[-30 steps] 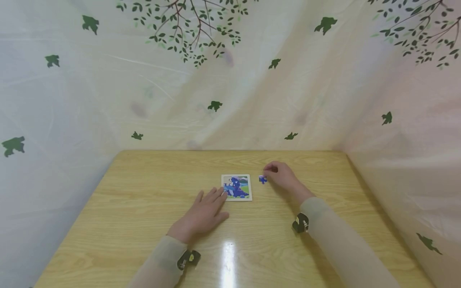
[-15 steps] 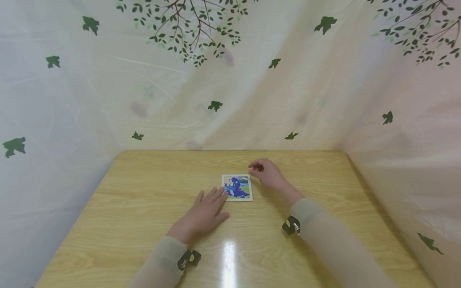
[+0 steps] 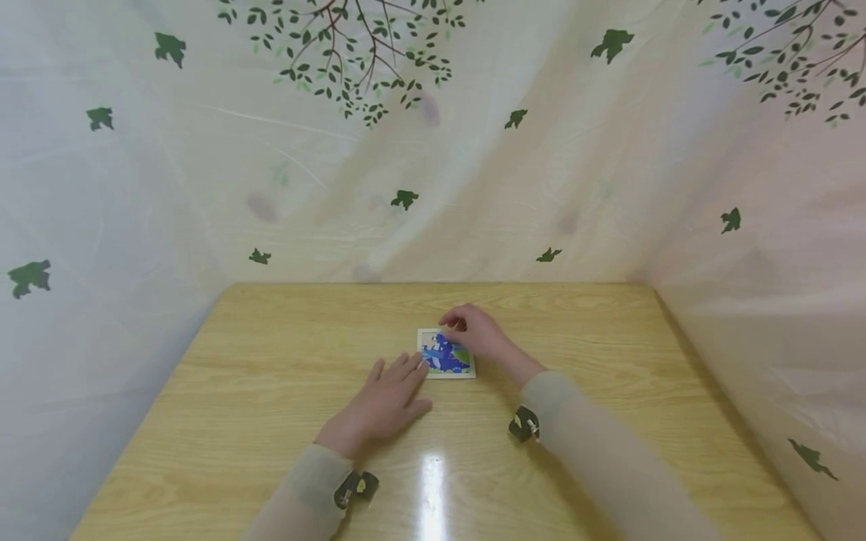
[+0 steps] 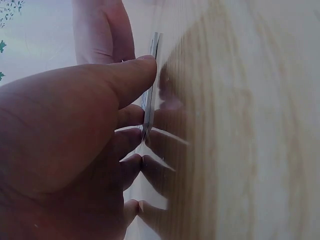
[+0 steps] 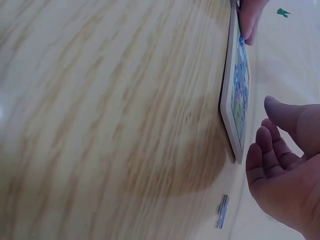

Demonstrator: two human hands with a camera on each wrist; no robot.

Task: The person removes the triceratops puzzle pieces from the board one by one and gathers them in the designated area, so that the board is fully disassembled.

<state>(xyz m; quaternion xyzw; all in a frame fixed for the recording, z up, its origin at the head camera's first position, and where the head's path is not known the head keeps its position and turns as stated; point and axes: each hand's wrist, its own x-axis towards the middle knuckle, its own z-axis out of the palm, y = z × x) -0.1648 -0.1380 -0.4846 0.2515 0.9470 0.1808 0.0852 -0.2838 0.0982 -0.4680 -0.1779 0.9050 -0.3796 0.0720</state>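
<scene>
A small framed jigsaw puzzle with a blue dinosaur picture lies flat on the table, its upper left showing a bare pale patch. My left hand rests on the tabletop with fingers stretched out, fingertips over the puzzle's lower left edge. Over the upper right corner of the frame hovers my right hand, thumb and fingers bent, hiding that part of the picture. I cannot tell whether a piece sits between its fingertips. A loose puzzle piece lies on the wood in the right wrist view, hidden from the head view.
The wooden table ends at a white cloth wall printed with leaves and branches. More cloth hangs along both sides. Each sleeve carries a small dark camera, such as the right wrist camera.
My right hand has moved left, from beside the loose blue piece to over the puzzle's upper right corner. The left hand has stayed in place.
</scene>
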